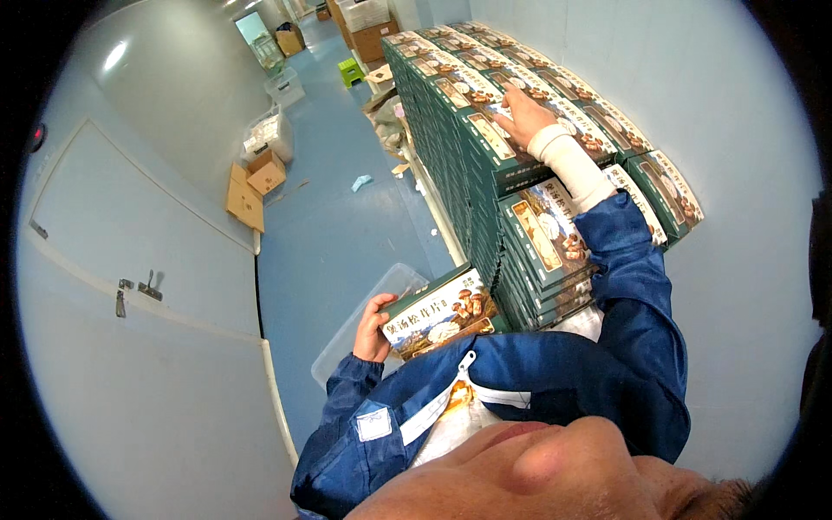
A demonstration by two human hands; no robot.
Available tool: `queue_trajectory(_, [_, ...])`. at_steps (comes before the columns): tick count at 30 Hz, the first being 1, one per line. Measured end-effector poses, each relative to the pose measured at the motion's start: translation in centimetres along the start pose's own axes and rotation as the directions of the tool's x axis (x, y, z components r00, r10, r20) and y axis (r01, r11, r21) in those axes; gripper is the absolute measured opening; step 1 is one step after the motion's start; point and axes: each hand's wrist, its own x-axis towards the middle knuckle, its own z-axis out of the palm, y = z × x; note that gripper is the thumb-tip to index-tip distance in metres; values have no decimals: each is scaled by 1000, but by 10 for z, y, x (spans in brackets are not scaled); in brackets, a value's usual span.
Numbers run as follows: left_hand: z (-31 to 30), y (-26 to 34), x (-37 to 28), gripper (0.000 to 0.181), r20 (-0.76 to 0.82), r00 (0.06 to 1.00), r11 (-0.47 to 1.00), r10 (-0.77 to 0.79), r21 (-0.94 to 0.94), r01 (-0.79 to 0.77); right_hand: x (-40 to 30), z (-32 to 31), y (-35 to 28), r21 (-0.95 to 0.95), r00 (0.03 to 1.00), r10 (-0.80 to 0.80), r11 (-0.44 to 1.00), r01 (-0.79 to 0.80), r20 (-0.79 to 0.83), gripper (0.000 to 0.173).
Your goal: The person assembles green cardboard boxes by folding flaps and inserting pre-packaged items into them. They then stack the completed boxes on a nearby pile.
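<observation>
My left hand point(373, 328) grips the end of a green printed carton point(448, 312) with mushroom pictures, held tilted in front of my chest. My right hand point(523, 117) reaches over a tall stack of matching cartons point(455, 84); its fingers are spread a little at the top of the stack, and whether they touch a carton cannot be told. Beneath my right forearm lies a lower pile of the same cartons point(539, 234), its edges uneven. One more carton point(666, 195) stands at the right end, by the wall.
A translucent plastic bin point(344, 331) is on the floor under my left hand. Opened cardboard boxes point(265, 172) and plastic tubs point(286, 88) line the left wall. A green stool point(351, 73), a blue scrap point(361, 182) and brown cartons point(376, 40) are farther off.
</observation>
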Motion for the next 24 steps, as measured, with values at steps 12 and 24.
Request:
queue_trajectory(12, [-3,-6,0,38,-6,1000,999,21,-31,-21,8,-31,-45,70,994,-105,992,106,-13,58])
queue_trajectory(24, [-1,-9,14,38,67,998,998,-6,57,2,-170,12,-122,521,841,-527,755,397,123,37])
